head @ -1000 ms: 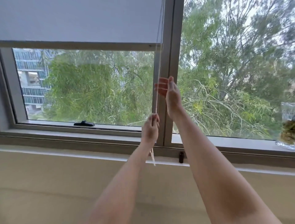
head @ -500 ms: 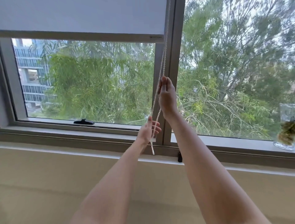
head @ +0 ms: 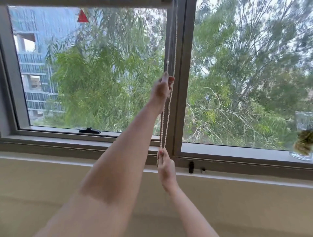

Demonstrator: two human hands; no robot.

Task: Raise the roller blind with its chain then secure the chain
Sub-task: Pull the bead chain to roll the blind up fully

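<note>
The roller blind's bottom bar (head: 84,2) sits at the very top edge of the view, so the left window pane is almost fully uncovered. The white beaded chain (head: 162,132) hangs as a loop along the grey window mullion (head: 182,84). My left hand (head: 161,88) is raised to mid-window height with its fingers pinched on one strand. My right hand (head: 165,166) is down at the sill, closed around the bottom of the chain loop and holding it taut.
A small black chain holder (head: 191,167) is fixed to the frame below the sill, just right of my right hand. A black window latch (head: 89,130) lies on the left pane's lower frame. A glass vase (head: 304,137) stands at the sill's far right.
The blind has risen from partway down to the top edge. My right hand has gone from high on the chain to the sill, and my left hand has gone up to grip higher.
</note>
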